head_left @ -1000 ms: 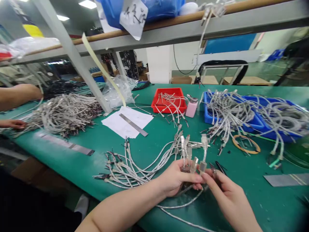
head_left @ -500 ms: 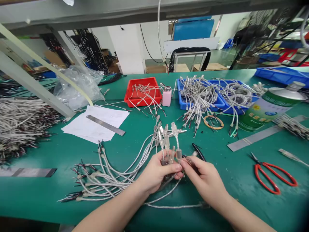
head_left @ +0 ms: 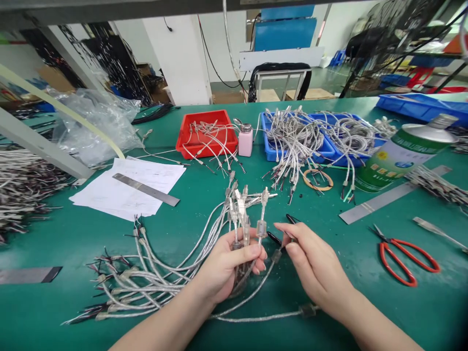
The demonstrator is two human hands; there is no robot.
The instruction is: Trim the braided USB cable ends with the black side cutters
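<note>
My left hand [head_left: 234, 261] is closed around several silvery braided USB cables [head_left: 261, 209], their metal-tipped clear plugs pointing up and grey beads just below. One of these cables stands a little apart at the right of the bunch. My right hand [head_left: 310, 258] has its thumb and fingers curled at the end of another cable [head_left: 277, 256], just past its grey bead; the fingers partly hide the grip. Behind these fingertips lies a black slim object [head_left: 292, 218], partly covered. The cables' stripped ends [head_left: 106, 292] fan out to the left on the green table [head_left: 204, 195].
Red-handled scissors [head_left: 405, 258] lie at right. Behind are a red tray [head_left: 183, 141], a pink pump bottle [head_left: 245, 141], blue trays [head_left: 270, 155] of cables and a green can [head_left: 391, 158]. Papers [head_left: 98, 190] with a steel ruler [head_left: 146, 189] lie left, beside a wire pile [head_left: 29, 190].
My right hand has moved away from the bunched cables to the end of a separate cable at the right. My left hand keeps its hold. The view has shifted slightly.
</note>
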